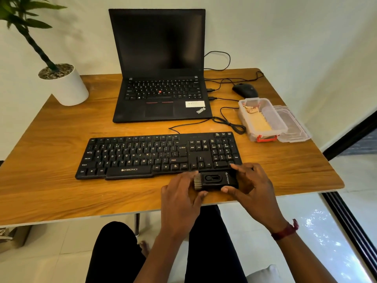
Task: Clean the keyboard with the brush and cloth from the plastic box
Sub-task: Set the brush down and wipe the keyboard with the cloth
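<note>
Brush (216, 180) sits between both hands just in front of the keyboard (157, 155): right hand (252, 185) pinches its black body, left hand (181, 198) fingers the grey bristles. Best to grip the body firmly, bristles down, and sweep along key rows. Cloth (257, 119) lies in the open box (263, 137), right.

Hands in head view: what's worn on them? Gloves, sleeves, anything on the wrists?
No gloves; both forearms are bare, with no sleeves in view. The left hand has nothing on its wrist. The right hand has a dark red thread band at the wrist, with a knotted end sticking out.
</note>
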